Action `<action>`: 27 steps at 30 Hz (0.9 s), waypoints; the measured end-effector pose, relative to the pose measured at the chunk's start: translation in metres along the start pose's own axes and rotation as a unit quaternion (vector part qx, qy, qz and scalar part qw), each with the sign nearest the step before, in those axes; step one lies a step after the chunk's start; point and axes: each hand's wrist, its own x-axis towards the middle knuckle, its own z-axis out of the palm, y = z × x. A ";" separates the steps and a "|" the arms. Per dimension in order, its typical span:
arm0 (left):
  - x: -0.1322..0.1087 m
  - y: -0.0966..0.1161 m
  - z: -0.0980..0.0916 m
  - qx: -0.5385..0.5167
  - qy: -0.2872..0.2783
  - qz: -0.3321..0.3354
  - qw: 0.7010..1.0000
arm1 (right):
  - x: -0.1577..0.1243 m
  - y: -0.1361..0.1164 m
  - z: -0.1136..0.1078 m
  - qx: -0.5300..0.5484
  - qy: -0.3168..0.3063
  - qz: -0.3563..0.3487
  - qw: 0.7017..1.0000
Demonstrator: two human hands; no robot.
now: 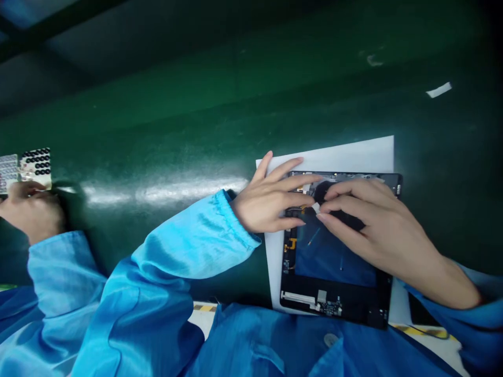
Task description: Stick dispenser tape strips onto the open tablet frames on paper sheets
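Observation:
An opened tablet lies on a white sheet, its dark inside facing up with circuit parts along its edges. My left hand rests spread over the tablet's upper left edge, its fingertips toward the middle. My right hand reaches in from the right over the tablet. Between its thumb and fingertips is a small white piece, perhaps tape or a sticker, close to my left fingertips. A round black part shows just beyond it, partly hidden by my right fingers.
At the far left a co-worker's hand touches a sheet of black round stickers. A white strip lies on the green table at the upper right. Yellow-and-black tape marks the near edge.

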 end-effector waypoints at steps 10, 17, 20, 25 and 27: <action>0.002 0.002 0.005 -0.020 0.015 -0.010 1.000 | 0.009 -0.004 0.000 -0.007 -0.034 -0.004 0.999; 0.002 0.001 0.007 -0.024 0.020 -0.008 0.999 | 0.006 -0.002 -0.002 -0.154 0.005 -0.007 0.988; 0.002 0.001 0.008 -0.028 0.023 -0.006 0.999 | 0.003 -0.005 -0.005 -0.086 0.001 0.013 0.996; 0.003 0.001 0.008 -0.039 0.018 -0.017 0.999 | 0.003 -0.010 0.001 0.001 -0.027 0.050 0.998; 0.003 0.001 0.008 -0.040 0.019 -0.019 0.999 | 0.005 -0.010 0.006 -0.031 -0.020 0.044 0.998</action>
